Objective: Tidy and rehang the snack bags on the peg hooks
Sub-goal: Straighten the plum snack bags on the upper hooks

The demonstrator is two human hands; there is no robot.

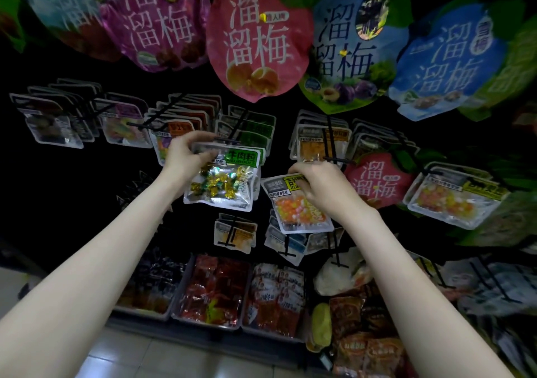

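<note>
The left hand (186, 157) pinches the top edge of a clear bag of foil-wrapped candies (222, 183), green label reading 牛肉粒, at a peg hook (226, 141) in the middle row. The right hand (322, 187) pinches a yellow-labelled bag of orange and white sweets (299, 212) just right of it. Large pink bag (258, 37) overhead reads 溜溜梅.

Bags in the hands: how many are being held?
2. The left hand holds the green-label bag at a peg hook. The right hand holds the yellow-label bag off any hook.
</note>
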